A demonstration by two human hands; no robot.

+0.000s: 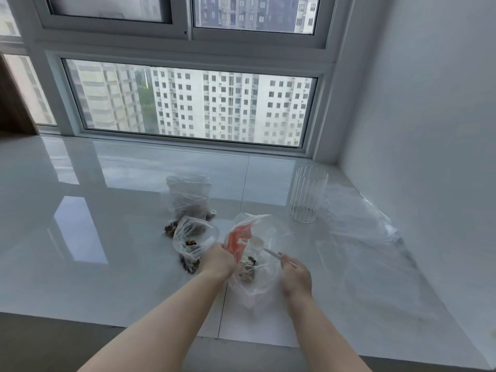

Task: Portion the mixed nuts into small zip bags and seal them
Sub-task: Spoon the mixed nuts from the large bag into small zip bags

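- The left hand (218, 257) pinches the red-printed bag (249, 253) open; right-hand (295, 275) fingers grip a white spoon (261, 244) inside it, above a few nuts.
- Just left of that bag stands an open, part-filled bag (192, 238); behind, a zipped one (188, 196).
- Seemingly midway: filling and sealing remain.

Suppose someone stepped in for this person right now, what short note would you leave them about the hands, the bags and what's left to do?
Left hand: gripping the rim of the large nut bag, holding it open.
Right hand: holding a white spoon, its bowl in the bag's mouth.
Small open bag with some nuts lies left of the left hand; two more bags with nuts lie behind it.
Ribbed glass stands at the back right.
Done: some nuts portioned.
Left: keep scooping, then seal the open bag.
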